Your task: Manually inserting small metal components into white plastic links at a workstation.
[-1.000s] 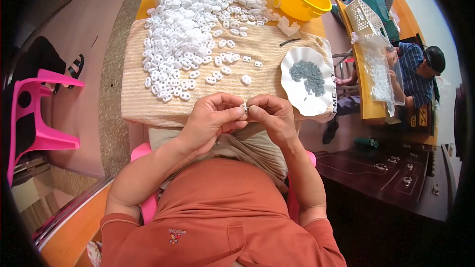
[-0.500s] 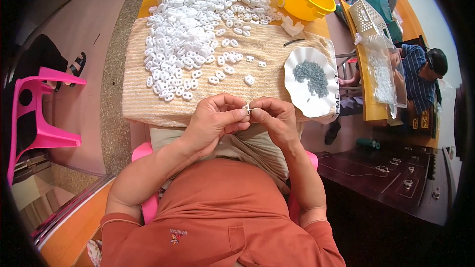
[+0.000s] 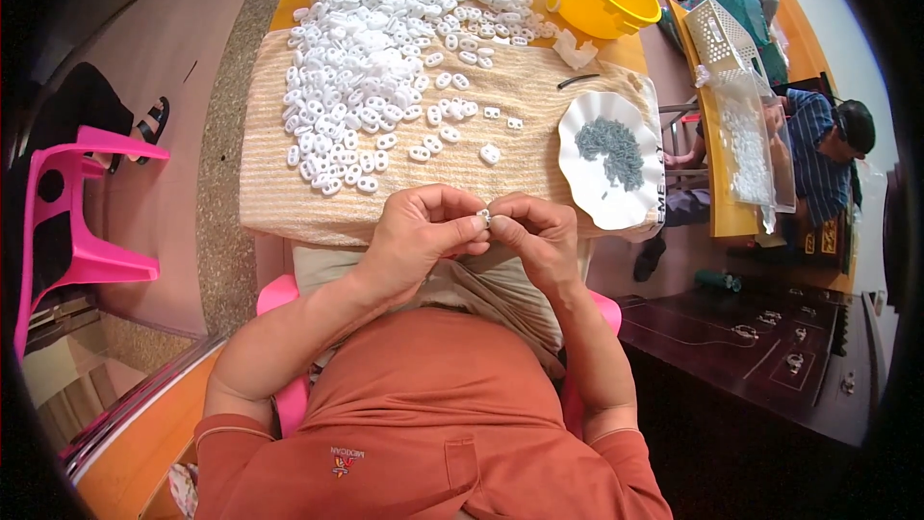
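Together at the near edge of the surface (image 3: 289, 202): left hand (image 3: 419, 231) and right hand (image 3: 539, 236), pinching one small white piece (image 3: 485, 219), mostly hidden by fingertips; bare cloth beyond, before the white pile (image 3: 375, 48).

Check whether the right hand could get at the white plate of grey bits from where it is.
Probably yes. The right hand is pinching a small white piece with the left hand, the plate lies just beyond it, and nothing stands between them.
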